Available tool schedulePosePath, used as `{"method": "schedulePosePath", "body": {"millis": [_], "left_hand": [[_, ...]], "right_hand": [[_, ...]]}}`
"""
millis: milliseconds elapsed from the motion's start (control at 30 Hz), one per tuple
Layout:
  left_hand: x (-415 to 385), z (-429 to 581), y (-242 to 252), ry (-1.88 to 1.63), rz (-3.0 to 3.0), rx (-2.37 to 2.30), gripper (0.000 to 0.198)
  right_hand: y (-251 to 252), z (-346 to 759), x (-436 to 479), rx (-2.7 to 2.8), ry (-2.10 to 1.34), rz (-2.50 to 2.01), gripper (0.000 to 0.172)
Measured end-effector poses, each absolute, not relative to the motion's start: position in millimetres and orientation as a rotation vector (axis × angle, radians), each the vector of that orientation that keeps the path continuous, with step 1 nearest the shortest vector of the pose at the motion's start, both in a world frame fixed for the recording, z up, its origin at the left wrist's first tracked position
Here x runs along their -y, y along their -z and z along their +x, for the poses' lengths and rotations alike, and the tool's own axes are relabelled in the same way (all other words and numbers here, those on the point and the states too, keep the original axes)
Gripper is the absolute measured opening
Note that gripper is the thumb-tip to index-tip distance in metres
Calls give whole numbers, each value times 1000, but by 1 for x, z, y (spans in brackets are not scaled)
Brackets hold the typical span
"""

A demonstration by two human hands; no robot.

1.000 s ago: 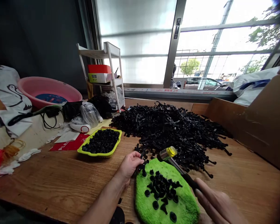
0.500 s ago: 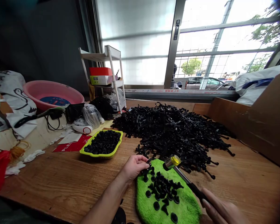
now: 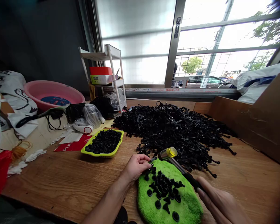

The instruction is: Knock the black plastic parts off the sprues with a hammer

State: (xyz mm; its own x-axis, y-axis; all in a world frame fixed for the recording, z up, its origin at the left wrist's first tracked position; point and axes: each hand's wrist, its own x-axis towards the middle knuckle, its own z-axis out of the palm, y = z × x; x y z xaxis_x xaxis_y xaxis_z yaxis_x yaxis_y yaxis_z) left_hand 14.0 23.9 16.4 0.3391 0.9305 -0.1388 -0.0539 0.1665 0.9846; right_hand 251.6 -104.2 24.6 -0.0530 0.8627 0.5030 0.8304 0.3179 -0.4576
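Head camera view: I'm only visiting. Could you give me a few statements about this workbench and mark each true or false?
1. The right hand grips a small hammer with a yellow-tipped head. True.
2. The green cloth is bare. False: small black parts lie scattered on it.
3. The left hand pinches a black part in its fingers at the cloth's far edge. True.
4. The yellow-green tray is empty. False: it is heaped with black pieces.
5. The pink basin stands to the right of the big black pile. False: it stands far to the left of it.
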Motion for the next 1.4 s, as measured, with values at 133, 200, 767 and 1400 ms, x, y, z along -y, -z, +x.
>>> {"method": "schedulePosePath", "body": {"millis": [133,200,767,1400], "left_hand": [[-24,14,-17,-906,1176,-988,19],[-25,14,-17,-906,1172,-1000,19],[-24,16,-16,-897,1127,-1020,16],[-20,11,-19,-892,1028,-1008,15]], "right_hand": [[-35,246,95,2142,-33,-1498,35],[-33,250,94,2194,-1,-1518,32],[-41,243,94,2147,-229,-1569,34],[-31,261,102,1962,-192,-1603,36]]}}
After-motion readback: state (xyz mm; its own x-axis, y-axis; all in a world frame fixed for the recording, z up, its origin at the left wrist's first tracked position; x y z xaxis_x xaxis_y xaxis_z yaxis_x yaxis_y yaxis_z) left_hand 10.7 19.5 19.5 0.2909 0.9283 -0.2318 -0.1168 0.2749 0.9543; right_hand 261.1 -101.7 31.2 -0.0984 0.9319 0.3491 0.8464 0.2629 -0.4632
